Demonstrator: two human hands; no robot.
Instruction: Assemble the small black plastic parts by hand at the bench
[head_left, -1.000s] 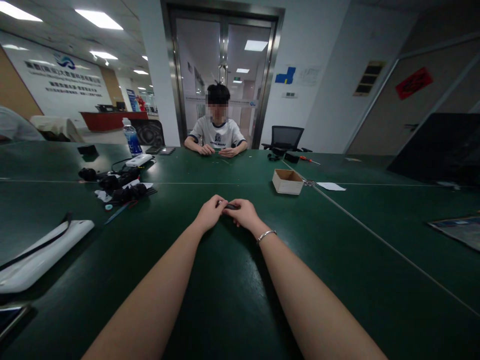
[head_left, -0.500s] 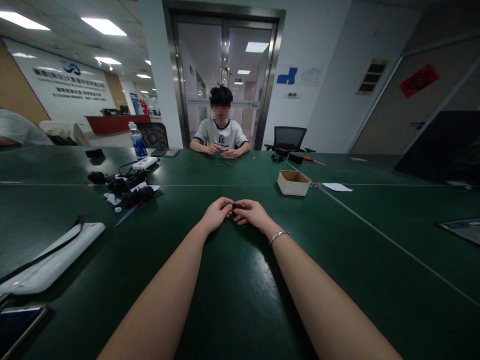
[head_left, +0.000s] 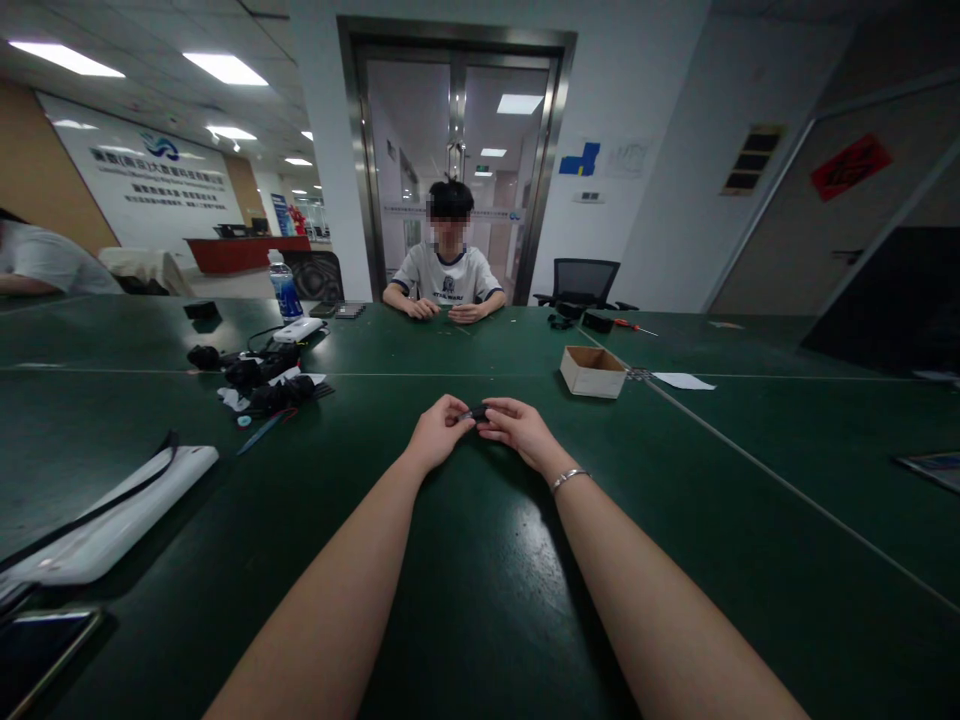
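Observation:
A small dark, elongated object (head_left: 474, 413) lies between my hands, just above the green table (head_left: 480, 560); its kind is too small to make out. At its left end, my left hand (head_left: 439, 436) pinches it between thumb and fingers. The fingers of my right hand (head_left: 520, 432) close on the other end, and a silver bracelet (head_left: 568, 479) circles that wrist. Fingertips partly cover the object.
Right of my hands stands an open box (head_left: 592, 373), with white paper (head_left: 683, 381) beside it. Black items (head_left: 259, 378) and a blue pen-like tool (head_left: 262, 432) lie to the left. Nearer are a white case (head_left: 127, 520) and a phone (head_left: 45, 650). Across the table sits a person (head_left: 448, 275).
My hands have moved slightly apart, and more of the dark object shows between them. The whole view has shifted a little. The person opposite has turned their head.

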